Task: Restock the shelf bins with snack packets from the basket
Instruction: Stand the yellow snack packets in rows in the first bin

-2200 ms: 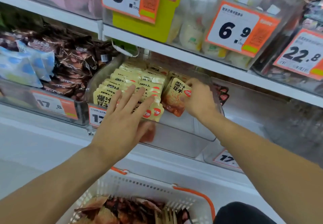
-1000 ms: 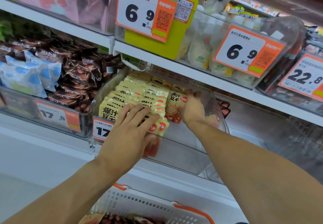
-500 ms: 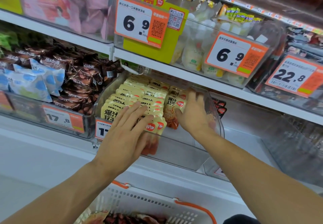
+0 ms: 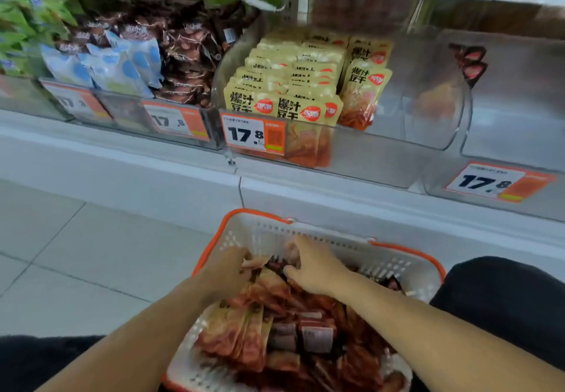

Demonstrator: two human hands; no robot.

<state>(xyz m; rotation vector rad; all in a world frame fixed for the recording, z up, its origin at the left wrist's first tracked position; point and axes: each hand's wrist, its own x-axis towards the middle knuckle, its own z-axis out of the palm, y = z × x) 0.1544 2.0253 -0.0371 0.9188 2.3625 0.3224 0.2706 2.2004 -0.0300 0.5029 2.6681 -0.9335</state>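
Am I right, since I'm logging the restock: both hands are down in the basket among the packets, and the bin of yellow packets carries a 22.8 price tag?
Not quite. The head view shows the left hand and right hand in the basket among the packets, but the price tag on the bin of yellow packets reads 17.8, not 22.8.

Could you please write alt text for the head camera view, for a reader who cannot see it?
Both hands, left hand and right hand, dig into red snack packets in a white basket on the floor. Above, a clear shelf bin holds rows of yellow packets behind a 17.8 price tag.
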